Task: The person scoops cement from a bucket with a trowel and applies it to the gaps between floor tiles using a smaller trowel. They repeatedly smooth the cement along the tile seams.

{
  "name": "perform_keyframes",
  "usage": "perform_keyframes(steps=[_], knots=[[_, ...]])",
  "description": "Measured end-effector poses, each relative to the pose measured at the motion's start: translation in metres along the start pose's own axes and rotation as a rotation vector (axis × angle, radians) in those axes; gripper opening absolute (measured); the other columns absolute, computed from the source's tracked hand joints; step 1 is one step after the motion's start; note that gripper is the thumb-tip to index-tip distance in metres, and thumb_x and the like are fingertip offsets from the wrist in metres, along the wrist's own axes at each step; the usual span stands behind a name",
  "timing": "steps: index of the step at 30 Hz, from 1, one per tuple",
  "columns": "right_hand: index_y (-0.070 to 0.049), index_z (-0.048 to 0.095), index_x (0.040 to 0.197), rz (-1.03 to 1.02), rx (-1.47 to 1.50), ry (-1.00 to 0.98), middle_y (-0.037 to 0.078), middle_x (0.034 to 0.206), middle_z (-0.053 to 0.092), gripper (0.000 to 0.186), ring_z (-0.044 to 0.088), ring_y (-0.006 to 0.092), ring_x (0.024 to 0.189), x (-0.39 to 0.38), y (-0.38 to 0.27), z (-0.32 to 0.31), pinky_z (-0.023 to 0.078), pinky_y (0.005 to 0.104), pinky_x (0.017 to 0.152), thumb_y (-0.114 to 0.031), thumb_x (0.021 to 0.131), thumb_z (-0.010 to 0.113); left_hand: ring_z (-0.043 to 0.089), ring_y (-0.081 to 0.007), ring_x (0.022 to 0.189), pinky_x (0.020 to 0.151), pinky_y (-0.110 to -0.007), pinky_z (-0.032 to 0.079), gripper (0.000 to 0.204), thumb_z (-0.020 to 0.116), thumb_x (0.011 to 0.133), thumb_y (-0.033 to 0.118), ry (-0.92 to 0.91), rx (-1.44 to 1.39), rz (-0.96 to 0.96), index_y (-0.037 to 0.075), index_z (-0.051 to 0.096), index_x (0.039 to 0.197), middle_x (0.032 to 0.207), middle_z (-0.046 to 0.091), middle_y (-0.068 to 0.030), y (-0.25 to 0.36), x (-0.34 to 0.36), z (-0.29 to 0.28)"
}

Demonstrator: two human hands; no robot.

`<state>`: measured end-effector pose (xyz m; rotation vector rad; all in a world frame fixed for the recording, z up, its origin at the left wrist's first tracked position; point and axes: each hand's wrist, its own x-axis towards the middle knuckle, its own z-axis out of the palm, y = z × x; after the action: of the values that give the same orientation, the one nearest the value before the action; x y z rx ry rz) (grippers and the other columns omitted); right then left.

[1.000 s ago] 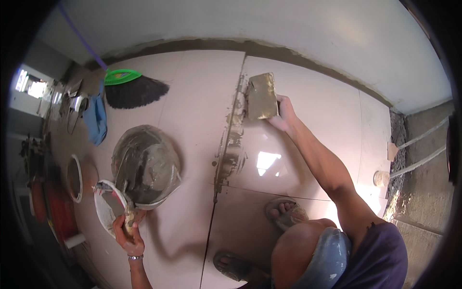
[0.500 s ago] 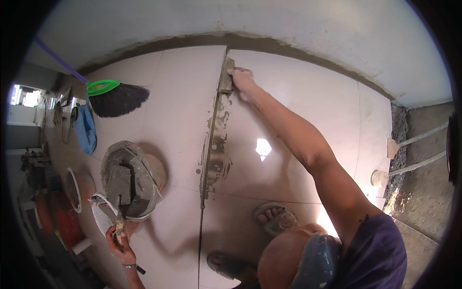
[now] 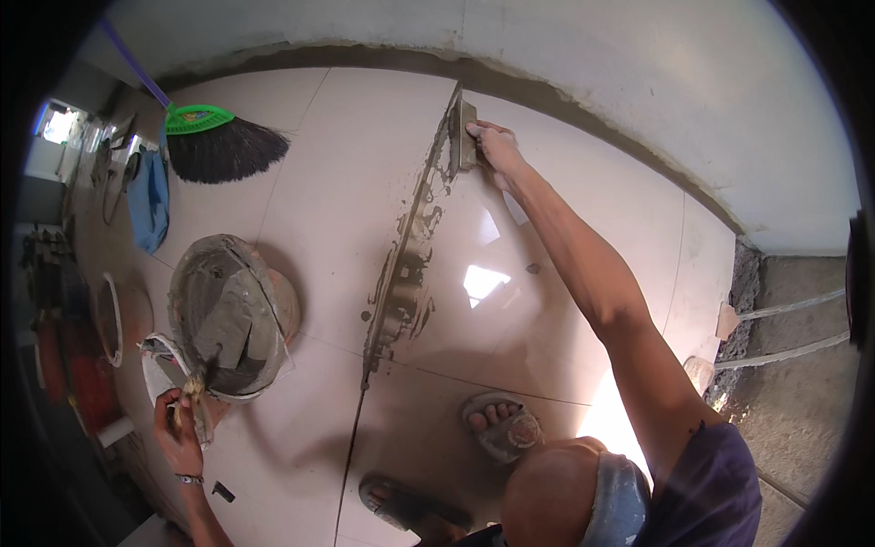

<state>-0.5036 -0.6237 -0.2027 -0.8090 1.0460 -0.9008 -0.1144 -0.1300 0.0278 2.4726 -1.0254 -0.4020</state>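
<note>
My right hand (image 3: 497, 150) grips a flat grey spreader (image 3: 463, 137), smeared with mortar, at the far end of the joint between two pale floor tiles. Wet grey grout (image 3: 401, 287) lies in streaks and blotches along that joint. Over on the left, my left hand (image 3: 180, 436) is closed round the handle of a trowel (image 3: 226, 324). Its blade rests inside a bucket (image 3: 283, 305) holding grey mix and is coated with it. Beside the bucket, close to my left hand, stands a smaller white-rimmed container (image 3: 162, 363), partly hidden.
A broom (image 3: 223, 146) with black bristles and a green head lies far left, near a blue cloth (image 3: 148, 202). My sandalled foot (image 3: 501, 424) is on the tiles (image 3: 301, 438). The wall (image 3: 620, 100) borders the far side; rough concrete (image 3: 802, 383) lies right.
The view has shifted and turned slightly. My right hand has tilted the spreader, so more of its face shows. In the bucket, the trowel blade has changed its angle.
</note>
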Motion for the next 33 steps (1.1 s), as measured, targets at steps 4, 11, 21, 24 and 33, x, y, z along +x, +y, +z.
perform_keyframes(steps=[4,11,21,24,33], knots=[[0.005,0.059,0.124,-0.009,-0.043,0.029,0.010,0.103,0.067,0.034,0.064,0.0168,0.088,-0.006,0.018,0.010,0.055,0.0317,0.079,-0.016,0.096,0.063,0.055,-0.0175,0.093,0.086,-0.030,0.045,0.032,0.060,0.099,0.025,0.024,0.055,0.119,-0.004,0.059,0.111,0.100,0.061,-0.0102,0.012,0.004,0.010],[0.001,0.057,0.126,0.037,-0.337,0.143,0.007,0.098,0.061,0.039,0.057,0.0161,0.084,-0.109,0.095,0.052,0.050,0.0303,0.074,-0.021,0.095,0.066,0.055,-0.0195,0.092,0.084,-0.032,0.045,0.027,0.060,0.096,0.020,-0.024,0.154,0.208,-0.002,0.059,0.112,0.110,0.060,-0.0101,-0.014,0.022,0.008],[0.004,0.052,0.137,-0.024,-0.001,0.095,0.012,0.109,0.068,0.052,0.064,0.0155,0.095,-0.062,0.016,0.000,0.052,0.0293,0.082,-0.019,0.093,0.068,0.055,-0.0203,0.095,0.086,-0.033,0.045,0.029,0.059,0.096,0.018,0.018,0.107,0.217,-0.004,0.058,0.113,0.123,0.054,-0.0120,-0.005,0.028,0.014],[0.003,0.051,0.140,-0.066,-0.090,0.086,0.014,0.117,0.066,0.056,0.064,0.0175,0.099,-0.016,0.008,-0.016,0.052,0.0309,0.088,-0.020,0.092,0.068,0.055,-0.0210,0.098,0.088,-0.034,0.045,0.033,0.060,0.096,0.021,0.000,0.102,0.249,-0.005,0.057,0.116,0.124,0.053,-0.0129,-0.011,0.030,0.012],[0.003,0.049,0.142,-0.050,-0.046,0.000,0.016,0.125,0.063,0.058,0.063,0.0214,0.108,-0.008,0.009,0.009,0.051,0.0326,0.094,-0.017,0.092,0.069,0.054,-0.0267,0.116,0.098,-0.038,0.044,0.038,0.060,0.098,0.024,-0.021,0.079,0.190,-0.005,0.057,0.122,0.132,0.048,-0.0155,-0.014,0.022,0.009]])
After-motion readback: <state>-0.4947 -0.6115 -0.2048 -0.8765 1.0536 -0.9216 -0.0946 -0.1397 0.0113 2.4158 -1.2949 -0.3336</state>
